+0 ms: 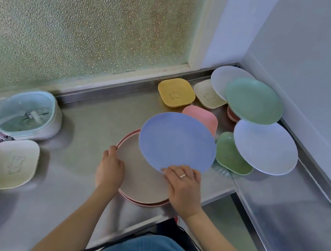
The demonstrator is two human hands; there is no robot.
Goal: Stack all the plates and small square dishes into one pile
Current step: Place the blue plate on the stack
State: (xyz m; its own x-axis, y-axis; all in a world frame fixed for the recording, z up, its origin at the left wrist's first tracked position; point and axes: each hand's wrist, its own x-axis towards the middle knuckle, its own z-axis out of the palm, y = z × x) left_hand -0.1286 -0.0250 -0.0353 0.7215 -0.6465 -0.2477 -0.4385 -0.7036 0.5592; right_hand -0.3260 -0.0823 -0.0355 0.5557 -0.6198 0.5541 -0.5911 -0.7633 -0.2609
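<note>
You had the blue plate (177,141) pinched in your right hand (184,186), left hand (110,168) gripping the beige plate (140,178); next, lower it centered on top.

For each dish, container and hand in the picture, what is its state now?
Blue plate: tilted, held at its near edge by the right hand.
Beige plate: lies on the pink plate, left hand on its rim.
Green plate: propped on other dishes, tilted.
Yellow square dish: flat on the counter, apart.
Lidded container: lid shut.
</note>
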